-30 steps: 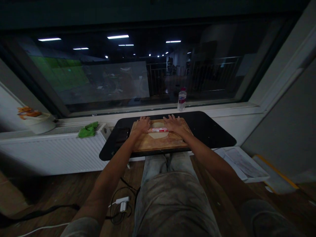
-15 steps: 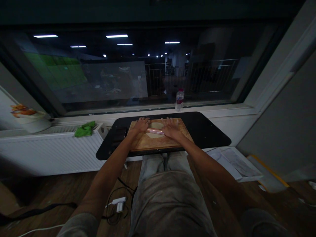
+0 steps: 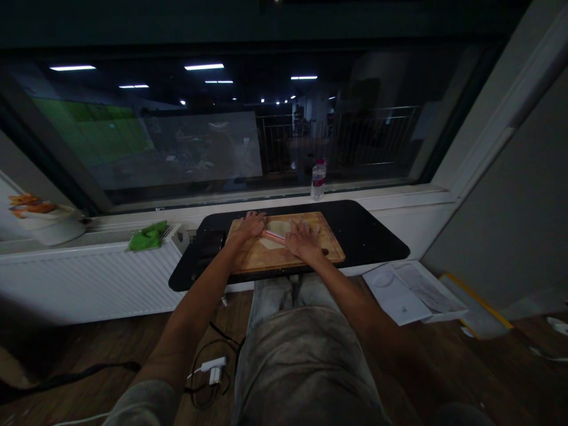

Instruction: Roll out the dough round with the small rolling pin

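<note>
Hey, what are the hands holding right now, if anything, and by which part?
The left hand lies over the left end of a slim rod, the right hand over its right end. Whether either closes around it can't be told.

The right grip [image 3: 304, 239] sits nearer the person on the cutting board [image 3: 266, 260] than a second ago. The rolling stick [image 3: 274, 236], then nearly level, slants, its right end closer; its red-printed face gives way to a pale strip with a red line. The board's dark hole [image 3: 325, 252] shows more clearly.
</note>
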`<state>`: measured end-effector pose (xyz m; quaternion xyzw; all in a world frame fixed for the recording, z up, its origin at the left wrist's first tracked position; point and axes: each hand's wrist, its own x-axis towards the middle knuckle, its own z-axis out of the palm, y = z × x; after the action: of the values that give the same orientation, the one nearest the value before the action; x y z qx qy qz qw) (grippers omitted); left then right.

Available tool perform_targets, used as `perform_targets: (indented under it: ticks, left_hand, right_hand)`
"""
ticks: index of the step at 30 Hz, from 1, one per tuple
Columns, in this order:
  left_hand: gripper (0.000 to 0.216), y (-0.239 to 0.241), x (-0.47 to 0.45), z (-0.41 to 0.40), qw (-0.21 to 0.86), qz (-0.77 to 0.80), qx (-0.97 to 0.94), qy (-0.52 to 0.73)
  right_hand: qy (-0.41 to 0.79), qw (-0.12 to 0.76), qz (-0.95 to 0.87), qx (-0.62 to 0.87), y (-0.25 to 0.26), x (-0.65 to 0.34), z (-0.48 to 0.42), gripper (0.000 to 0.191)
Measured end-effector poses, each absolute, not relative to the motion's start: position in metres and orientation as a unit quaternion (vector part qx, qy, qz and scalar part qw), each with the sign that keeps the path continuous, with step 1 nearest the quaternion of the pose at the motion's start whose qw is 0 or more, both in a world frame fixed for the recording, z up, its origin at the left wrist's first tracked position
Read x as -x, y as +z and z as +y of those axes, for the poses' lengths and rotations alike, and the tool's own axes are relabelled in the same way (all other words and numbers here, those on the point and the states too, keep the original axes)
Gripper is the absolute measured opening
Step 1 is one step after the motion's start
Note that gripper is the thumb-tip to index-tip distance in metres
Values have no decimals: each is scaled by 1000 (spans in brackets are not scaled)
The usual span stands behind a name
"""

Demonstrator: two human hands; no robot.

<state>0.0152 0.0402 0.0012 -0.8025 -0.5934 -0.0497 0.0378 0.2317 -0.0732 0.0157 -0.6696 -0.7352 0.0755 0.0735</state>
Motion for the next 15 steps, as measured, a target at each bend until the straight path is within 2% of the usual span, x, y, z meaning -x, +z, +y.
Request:
perform_targets:
  ticks: [6,15]
  left_hand:
    - [57,-6,-13,53,44,-548,835,-23]
    - [53,-15,-7,59,59,-526,848,-38]
  right_hand:
    - [47,153,-713,683,3,-214,-93,72]
    - [82,153,-715,678,11,-212,-100,69]
